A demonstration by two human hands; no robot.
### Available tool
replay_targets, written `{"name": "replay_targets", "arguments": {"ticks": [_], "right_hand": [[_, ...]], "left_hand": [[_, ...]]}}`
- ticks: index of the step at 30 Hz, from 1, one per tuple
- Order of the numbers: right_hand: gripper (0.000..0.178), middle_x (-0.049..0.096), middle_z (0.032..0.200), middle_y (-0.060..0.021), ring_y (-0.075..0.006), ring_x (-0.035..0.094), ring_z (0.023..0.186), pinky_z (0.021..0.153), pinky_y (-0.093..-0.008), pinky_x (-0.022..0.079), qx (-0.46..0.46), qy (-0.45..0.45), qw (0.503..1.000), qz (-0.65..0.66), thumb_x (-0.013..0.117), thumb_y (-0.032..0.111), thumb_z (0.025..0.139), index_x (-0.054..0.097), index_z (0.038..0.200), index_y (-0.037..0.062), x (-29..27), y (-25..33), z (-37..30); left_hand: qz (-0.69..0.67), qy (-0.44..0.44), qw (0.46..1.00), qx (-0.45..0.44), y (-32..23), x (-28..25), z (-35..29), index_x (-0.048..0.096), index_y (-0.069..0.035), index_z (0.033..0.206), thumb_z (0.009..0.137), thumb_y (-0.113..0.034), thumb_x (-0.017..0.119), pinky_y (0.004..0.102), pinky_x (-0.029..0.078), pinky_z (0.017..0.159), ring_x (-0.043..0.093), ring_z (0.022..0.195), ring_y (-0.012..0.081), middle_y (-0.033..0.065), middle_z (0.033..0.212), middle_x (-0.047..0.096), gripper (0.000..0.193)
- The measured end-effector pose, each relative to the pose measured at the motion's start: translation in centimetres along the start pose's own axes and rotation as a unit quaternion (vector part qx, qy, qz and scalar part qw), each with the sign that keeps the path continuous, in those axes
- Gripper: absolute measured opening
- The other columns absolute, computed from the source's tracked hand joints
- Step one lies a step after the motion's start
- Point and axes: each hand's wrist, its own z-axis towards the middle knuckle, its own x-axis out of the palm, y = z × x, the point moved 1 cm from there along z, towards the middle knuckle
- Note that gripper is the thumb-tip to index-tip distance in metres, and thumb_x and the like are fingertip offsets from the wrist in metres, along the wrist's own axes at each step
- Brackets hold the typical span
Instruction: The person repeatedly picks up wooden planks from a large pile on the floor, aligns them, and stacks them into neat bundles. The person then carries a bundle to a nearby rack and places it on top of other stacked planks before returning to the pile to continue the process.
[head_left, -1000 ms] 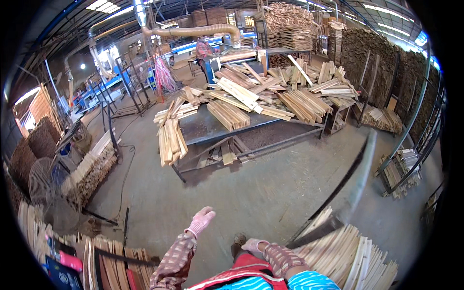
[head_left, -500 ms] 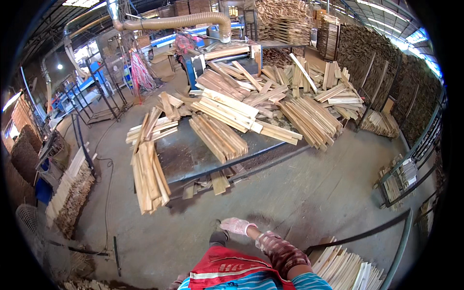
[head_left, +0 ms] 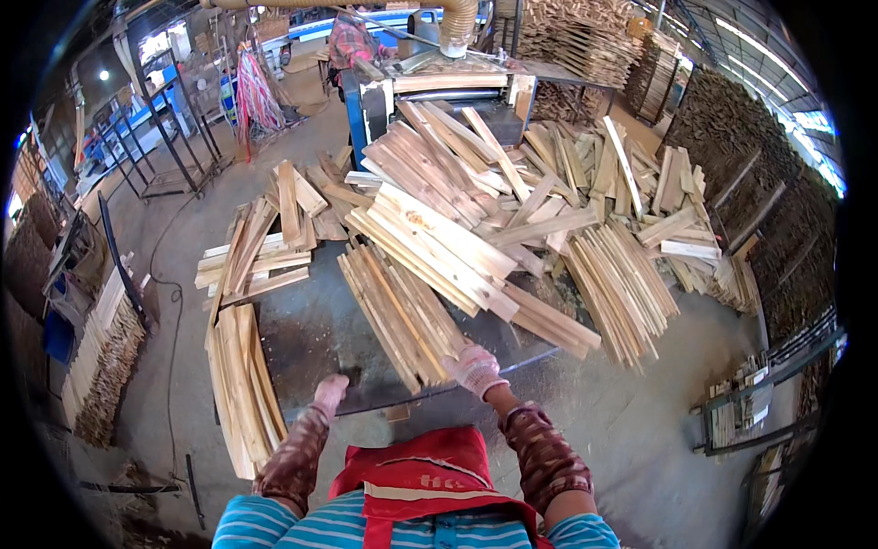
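Observation:
A bundle of wooden planks (head_left: 399,311) lies slanting across the middle of a dark metal table (head_left: 320,325). My right hand (head_left: 476,370), in a pale knitted glove, reaches to its near right end. The fingers are stretched out and seem to touch the end planks, not wrapped around them. My left hand (head_left: 330,393), also gloved, is over the table's near edge, left of that bundle and apart from it. Its fingers are too foreshortened to read. Left of it, another plank stack (head_left: 241,389) hangs over the table's edge. Wider pale boards (head_left: 439,242) lie behind the middle bundle.
Loose planks (head_left: 549,215) are heaped toward a machine (head_left: 448,87) at the back, beneath a ribbed duct (head_left: 456,32). Another plank bundle (head_left: 620,288) overhangs on the right. Metal racks (head_left: 759,403) stand at the right; a cable (head_left: 174,293) crosses the floor at left.
I have come closer to the table. My right hand has moved from over the floor to the middle bundle's near end. My left hand has come into view over the table's edge.

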Motion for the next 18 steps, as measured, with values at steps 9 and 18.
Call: {"name": "replay_targets", "arguments": {"ticks": [9,18], "right_hand": [[0.083,0.026,0.161,-0.0262,-0.0437,0.028,0.147,0.121,-0.0498,0.023,-0.176,-0.015,0.933,-0.315,0.063,0.045,0.087,0.036,0.153,0.0025,-5.3,-8.6,18.7],[0.080,0.036,0.155,-0.0219,-0.0443,0.046,0.133,0.109,-0.0481,0.043,-0.126,0.114,0.983,-0.065,0.069,0.024,0.076,0.041,0.150,0.0103,-13.3,-7.4,20.4]], "left_hand": [[-0.186,-0.242,0.952,-0.023,-12.1,16.1,8.2,0.036,0.003,0.148,0.084,-0.028,0.079,0.0380,0.044,0.101,0.055,0.118,0.0268,0.0163,0.134,0.057,0.083],[0.069,-0.332,0.940,-0.045,-20.9,16.7,4.2,0.040,-0.001,0.150,0.087,-0.041,0.073,0.0447,0.035,0.116,0.042,0.140,0.0377,0.0237,0.152,0.043,0.082]]}}
